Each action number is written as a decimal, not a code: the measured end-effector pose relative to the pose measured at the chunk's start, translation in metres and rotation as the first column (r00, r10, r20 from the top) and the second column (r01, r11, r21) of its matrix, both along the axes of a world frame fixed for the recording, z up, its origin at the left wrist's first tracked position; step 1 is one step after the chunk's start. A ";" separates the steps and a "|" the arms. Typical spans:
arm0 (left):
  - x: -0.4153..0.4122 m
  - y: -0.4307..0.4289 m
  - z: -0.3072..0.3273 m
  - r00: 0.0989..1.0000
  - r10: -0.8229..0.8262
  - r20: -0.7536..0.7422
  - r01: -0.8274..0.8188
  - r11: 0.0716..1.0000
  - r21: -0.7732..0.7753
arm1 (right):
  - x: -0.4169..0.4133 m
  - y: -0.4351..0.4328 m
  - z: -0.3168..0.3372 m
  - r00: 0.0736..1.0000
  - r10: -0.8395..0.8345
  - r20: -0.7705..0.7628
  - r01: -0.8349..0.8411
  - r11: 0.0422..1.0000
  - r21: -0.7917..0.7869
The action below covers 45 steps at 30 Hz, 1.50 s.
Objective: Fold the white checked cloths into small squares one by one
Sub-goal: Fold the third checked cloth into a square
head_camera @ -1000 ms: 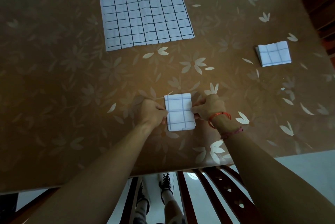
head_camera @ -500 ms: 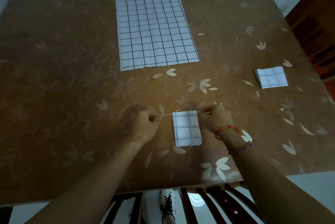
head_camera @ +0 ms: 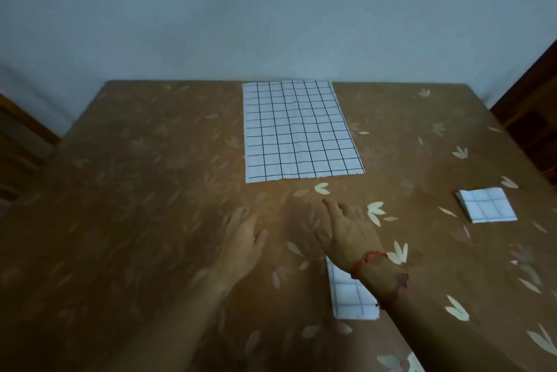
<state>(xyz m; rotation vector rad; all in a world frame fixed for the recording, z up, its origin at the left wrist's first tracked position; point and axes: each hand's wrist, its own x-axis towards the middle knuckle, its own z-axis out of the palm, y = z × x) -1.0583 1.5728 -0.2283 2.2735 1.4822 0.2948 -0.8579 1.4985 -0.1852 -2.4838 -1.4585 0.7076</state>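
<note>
A flat, unfolded white checked cloth (head_camera: 298, 130) lies at the far middle of the brown table (head_camera: 135, 190). A small folded checked square (head_camera: 349, 296) rests near the front, partly hidden under my right wrist. A second folded square (head_camera: 486, 204) sits at the right. My left hand (head_camera: 241, 239) and my right hand (head_camera: 346, 230) are both stretched forward over the table with fingers apart and nothing in them, a short way in front of the flat cloth's near edge.
The table wears a brown covering with pale leaf prints. A plain wall stands behind its far edge. Dark wooden furniture (head_camera: 530, 106) stands at the right and another wooden piece (head_camera: 18, 142) at the left.
Both hands let go of the small folded square and moved forward toward the flat cloth, fingers opening. The view tilted up, showing the wall.
</note>
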 end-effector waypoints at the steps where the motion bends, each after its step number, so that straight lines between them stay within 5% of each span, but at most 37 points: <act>1: -0.002 0.008 -0.003 0.999 -0.024 -0.044 0.025 0.999 0.030 | 0.001 0.007 -0.008 0.998 0.004 -0.070 -0.008 0.998 -0.057; 3: -0.003 0.026 -0.011 0.990 -0.053 -0.130 0.061 0.996 0.063 | 0.006 0.006 -0.013 0.959 -0.090 -0.267 0.028 0.974 -0.226; 5: 0.001 0.044 -0.020 0.978 -0.055 -0.201 0.067 0.996 0.053 | 0.027 0.006 -0.034 0.959 -0.161 -0.232 0.089 0.952 -0.293; 7: 0.010 0.063 -0.032 0.968 -0.060 -0.246 0.068 0.997 0.026 | 0.040 0.023 -0.063 0.984 -0.037 -0.174 -0.012 0.962 -0.272; 10: 0.027 0.089 -0.052 0.960 -0.068 -0.271 0.068 0.998 -0.011 | 0.049 0.078 -0.085 0.944 0.181 0.277 -0.194 0.981 0.021; 11: 0.032 0.098 -0.060 0.958 -0.072 -0.278 0.067 0.997 -0.027 | 0.053 0.094 -0.094 0.905 0.237 0.354 -0.250 0.968 -0.008; 33: 0.073 0.180 -0.107 0.964 -0.071 -0.256 0.073 0.997 0.000 | 0.111 0.176 -0.152 0.911 0.230 0.341 -0.235 0.972 -0.027; 45: 0.068 0.177 -0.099 0.976 -0.074 -0.204 0.119 0.969 0.218 | 0.091 0.168 -0.146 0.920 0.199 0.338 -0.198 0.979 -0.037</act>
